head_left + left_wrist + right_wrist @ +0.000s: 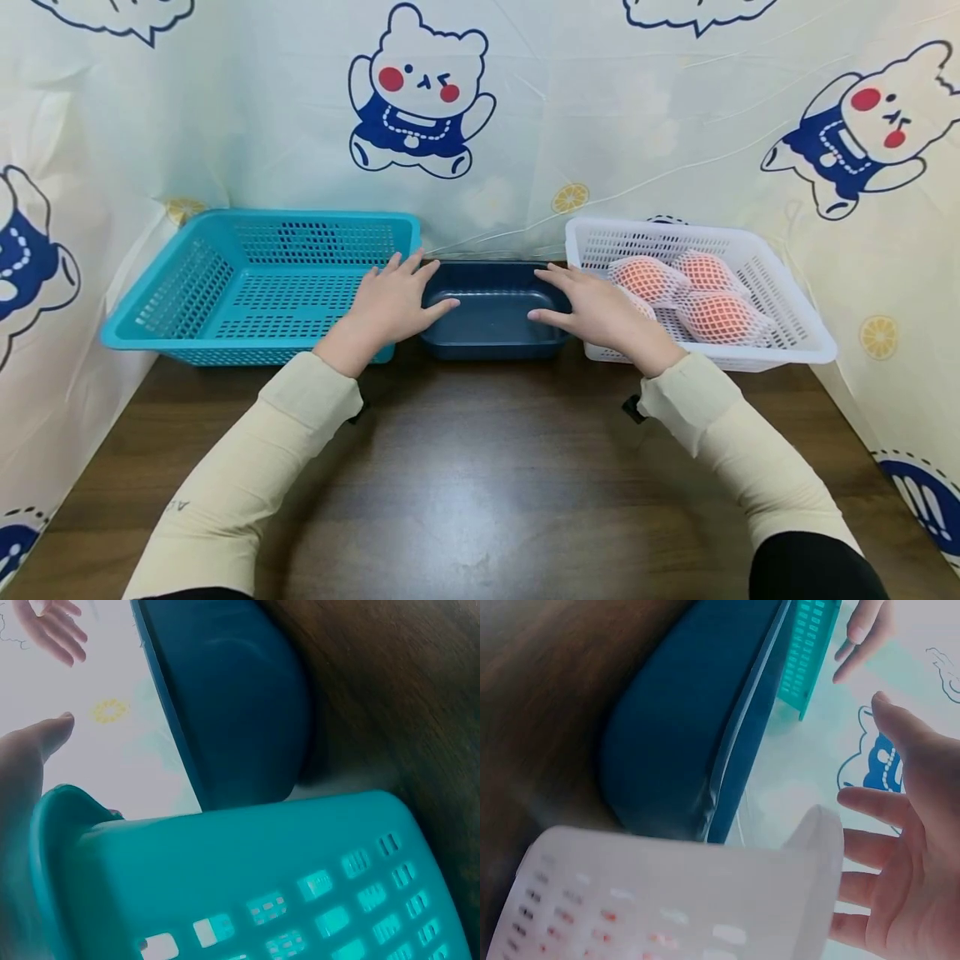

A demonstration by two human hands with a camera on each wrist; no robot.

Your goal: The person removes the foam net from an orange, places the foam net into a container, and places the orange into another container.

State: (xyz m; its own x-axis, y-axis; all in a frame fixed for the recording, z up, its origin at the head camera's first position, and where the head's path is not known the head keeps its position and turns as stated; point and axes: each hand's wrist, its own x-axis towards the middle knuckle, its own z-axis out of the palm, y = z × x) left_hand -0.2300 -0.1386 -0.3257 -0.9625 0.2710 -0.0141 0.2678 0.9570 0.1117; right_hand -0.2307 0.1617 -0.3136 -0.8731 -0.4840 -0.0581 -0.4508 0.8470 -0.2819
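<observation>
My left hand is spread above the right end of a teal plastic basket, its thumb pointing toward a dark blue tray. Over the left end of a white basket hovers my right hand, fingers extended toward the tray. Neither hand holds anything. Several round orange-pink fruits in white foam nets lie inside the white basket. In the right wrist view, the right hand has loosely spread fingers beside the white basket's rim. Only the left thumb shows clearly in the left wrist view.
A brown wooden table carries all three containers in a row, with the tray between the two baskets. Behind them hangs a pale cloth printed with cartoon bears, and it continues along both sides of the table.
</observation>
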